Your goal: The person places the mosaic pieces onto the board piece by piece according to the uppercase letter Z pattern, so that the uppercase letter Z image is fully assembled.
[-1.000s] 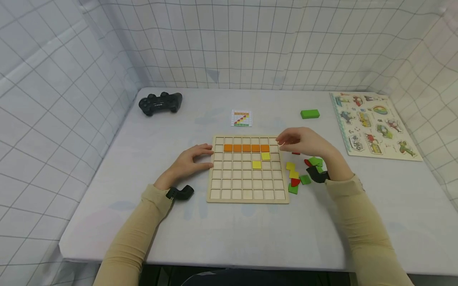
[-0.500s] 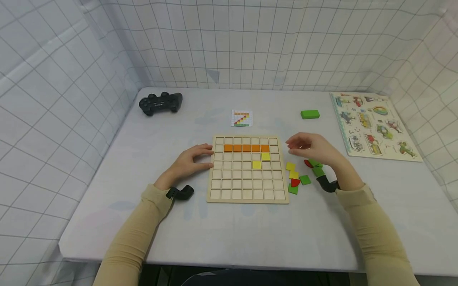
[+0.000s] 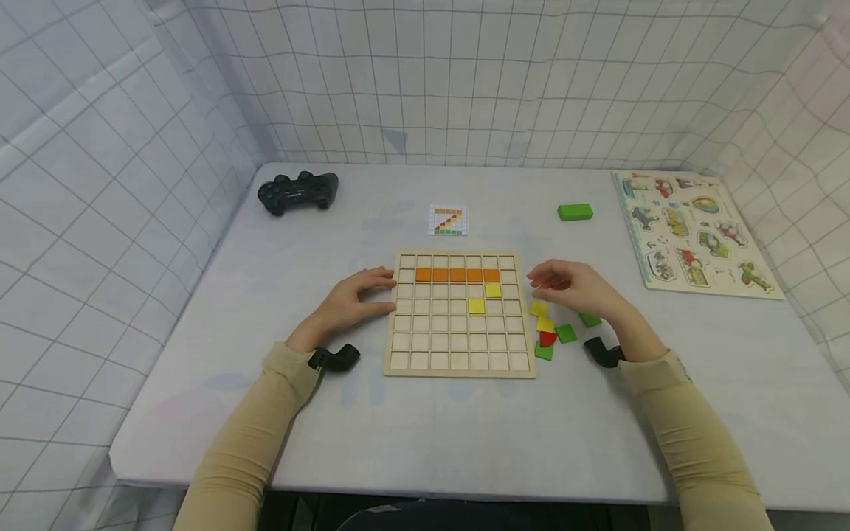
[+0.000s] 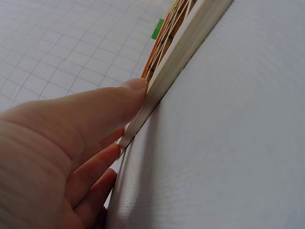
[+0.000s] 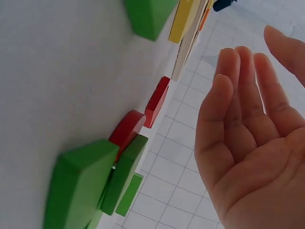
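A wooden grid board (image 3: 460, 374) lies flat on the table. Its upper part carries a row of orange tiles (image 3: 457, 275), with two yellow tiles (image 3: 493, 290) set diagonally below the row's right end. My left hand (image 3: 355, 299) touches the board's left edge with thumb and fingertips, fingers extended. Off the board's right edge, my right hand (image 3: 574, 287) hovers with loosely bent fingers. In the right wrist view its palm (image 5: 267, 176) shows nothing held. Beneath and beside it lie loose yellow (image 3: 545, 324), red (image 5: 127, 128) and green tiles (image 3: 566, 333), some hidden by the hand in the head view.
A small pattern card (image 3: 448, 220) lies behind the board. To its right are a green block (image 3: 575, 212) and a picture puzzle board (image 3: 697, 232). A black game controller (image 3: 298, 192) sits at the back left. Gridded white cloth walls (image 3: 451, 81) enclose the table's back and sides.
My right hand has moved right, off the board's upper right corner, then lower, over the loose tiles. The left hand and the board have stayed put.
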`<state>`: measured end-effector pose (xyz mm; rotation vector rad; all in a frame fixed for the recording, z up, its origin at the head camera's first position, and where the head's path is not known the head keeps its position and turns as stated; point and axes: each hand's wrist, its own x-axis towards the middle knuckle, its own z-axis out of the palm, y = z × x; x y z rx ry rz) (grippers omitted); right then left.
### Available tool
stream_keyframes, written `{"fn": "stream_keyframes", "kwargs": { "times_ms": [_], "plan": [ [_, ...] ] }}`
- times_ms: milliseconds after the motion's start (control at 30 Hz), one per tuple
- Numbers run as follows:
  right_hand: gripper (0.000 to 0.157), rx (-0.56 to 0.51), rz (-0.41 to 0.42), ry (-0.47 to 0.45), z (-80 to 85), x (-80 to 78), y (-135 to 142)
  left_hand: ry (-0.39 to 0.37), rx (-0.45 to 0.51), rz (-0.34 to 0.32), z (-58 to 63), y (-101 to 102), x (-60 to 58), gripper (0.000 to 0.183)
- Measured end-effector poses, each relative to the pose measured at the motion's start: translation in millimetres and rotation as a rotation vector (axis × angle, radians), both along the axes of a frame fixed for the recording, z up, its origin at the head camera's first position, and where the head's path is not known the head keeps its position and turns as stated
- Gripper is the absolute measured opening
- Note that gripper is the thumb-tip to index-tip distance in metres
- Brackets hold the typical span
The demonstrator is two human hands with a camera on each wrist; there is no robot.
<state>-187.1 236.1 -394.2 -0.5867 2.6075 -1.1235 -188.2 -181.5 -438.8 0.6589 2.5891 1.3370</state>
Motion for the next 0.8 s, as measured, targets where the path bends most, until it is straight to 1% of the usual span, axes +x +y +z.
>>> {"fn": "stream_keyframes", "kwargs": {
  "times_ms": [133,367,800],
  "plan": [
    [0.027,0.026,0.006,-0.008,-4.3,-0.6,1.3,0.002,-0.020,0.002,0.8,-0.1,0.1,0.047],
    [0.027,0.040,0.027,-0.061,-9.6,-0.9,2.9,0.008,-0.037,-0.002,0.4,-0.5,-0.4,0.049],
    [0.029,0.077,0.020,-0.078,-9.8,0.5,1.6,-0.002,-0.035,0.006,-1.0,-0.6,-0.8,0.047]
  ]
}}
